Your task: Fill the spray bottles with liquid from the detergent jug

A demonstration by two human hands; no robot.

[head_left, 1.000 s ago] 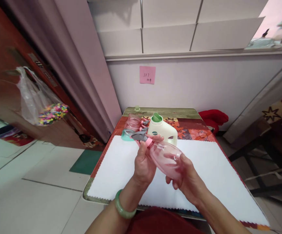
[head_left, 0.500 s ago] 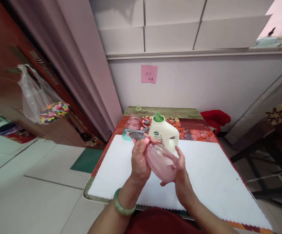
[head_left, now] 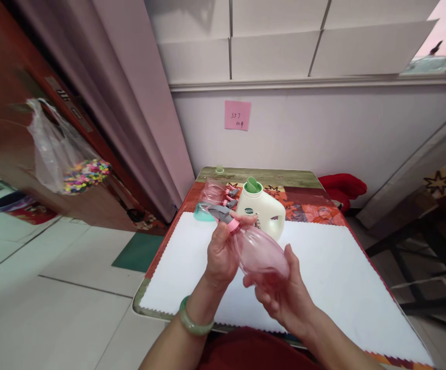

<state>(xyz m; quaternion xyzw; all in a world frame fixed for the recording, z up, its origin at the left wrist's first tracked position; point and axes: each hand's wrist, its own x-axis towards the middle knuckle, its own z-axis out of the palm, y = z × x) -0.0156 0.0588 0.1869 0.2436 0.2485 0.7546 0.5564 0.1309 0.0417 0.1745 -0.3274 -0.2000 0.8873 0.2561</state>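
Observation:
A pink see-through spray bottle (head_left: 263,251) with a grey and pink trigger head (head_left: 221,215) is held tilted above the white mat (head_left: 346,277). My left hand (head_left: 223,252) is closed round its neck, just below the head. Its round base rests in my right hand (head_left: 280,293), with the thumb on one side and the fingers underneath. Right behind the bottle stands a cream detergent jug (head_left: 271,213), its green spout (head_left: 252,185) uncovered at the top. More spray bottles (head_left: 213,192) lie on their sides at the jug's left, one of them teal (head_left: 203,212).
At the table's back left corner sits a small green cap (head_left: 219,169). A pink note (head_left: 237,115) is stuck on the wall. A plastic bag of colourful pieces (head_left: 86,174) hangs from the door at left. Dark stool legs (head_left: 396,267) stand at right.
The bottle has turned in my hands, its base swinging slightly up and to the right. My right hand has shifted from the base's side to beneath it.

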